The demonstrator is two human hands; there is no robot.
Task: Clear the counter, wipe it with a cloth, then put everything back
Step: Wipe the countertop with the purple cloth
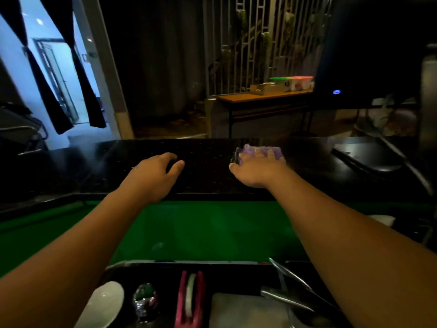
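Observation:
A dark glossy counter [203,150] runs across the middle of the view. A purple cloth [276,151] lies on it right of centre. My right hand [254,168] lies flat on the cloth with its fingers spread and pressing down. My left hand [156,172] hovers or rests on the bare counter to the left, its fingers loosely curled and holding nothing.
A green lower surface [201,228] lies in front of the counter. Below it a dark tray [236,273] holds a white spoon [104,304], a shiny shaker [144,301], a red holder [190,299] and metal tongs [288,280]. A black device [369,159] sits at the counter's right.

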